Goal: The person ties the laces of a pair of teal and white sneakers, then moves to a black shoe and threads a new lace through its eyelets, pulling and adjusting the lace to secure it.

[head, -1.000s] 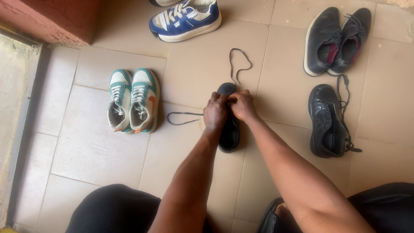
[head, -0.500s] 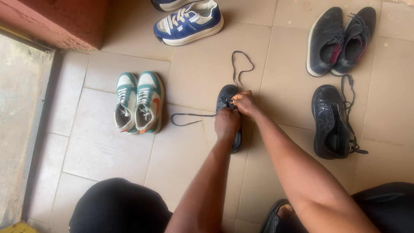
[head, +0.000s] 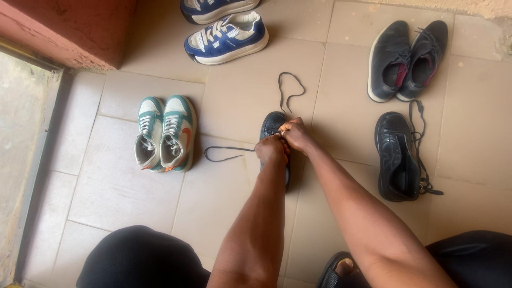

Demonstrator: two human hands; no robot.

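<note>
Both hands, left hand [head: 271, 149] and right hand [head: 296, 134], pinched shut on the black lace [head: 228, 153] over the black shoe [head: 273, 126], mid-floor on beige tiles [head: 250, 85]. Teal-and-white sneakers [head: 164, 134] left; blue sneakers [head: 226, 36] above; black shoes [head: 397, 157] right.

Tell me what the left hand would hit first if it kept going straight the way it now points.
The left hand points up the picture along the black shoe it works on. Past the toe it would likely meet the loose black lace on the floor tiles; depth is unclear.

Teal-and-white sneakers [head: 164, 134], blue sneakers [head: 226, 35], black shoes [head: 407, 58] on tiles [head: 106, 181]
</note>
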